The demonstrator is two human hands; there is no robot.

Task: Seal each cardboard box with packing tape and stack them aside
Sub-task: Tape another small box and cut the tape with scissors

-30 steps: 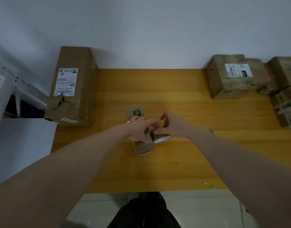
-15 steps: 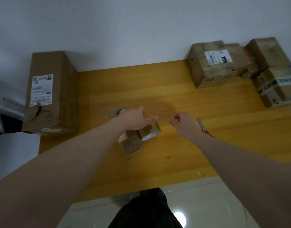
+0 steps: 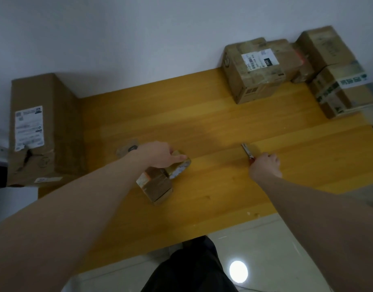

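Note:
A small brown cardboard box (image 3: 155, 186) lies on the yellow wooden table (image 3: 202, 127), its far end hidden under my left hand. My left hand (image 3: 158, 155) holds a roll of brown packing tape (image 3: 179, 167) against the box's right side, fingers laid over the roll. To the right, my right hand (image 3: 264, 165) closes its fingers around the red handle of a pair of scissors (image 3: 247, 152), whose metal blades point away from me on the table.
A tall labelled box (image 3: 36, 131) stands at the table's left edge. Several taped boxes (image 3: 259, 68) sit at the back right against the white wall. The table's front edge runs above a tiled floor.
My right hand let go of the tape, moved right across the table and closed on the scissors. My left hand stayed on the tape roll and box. The camera view swung right.

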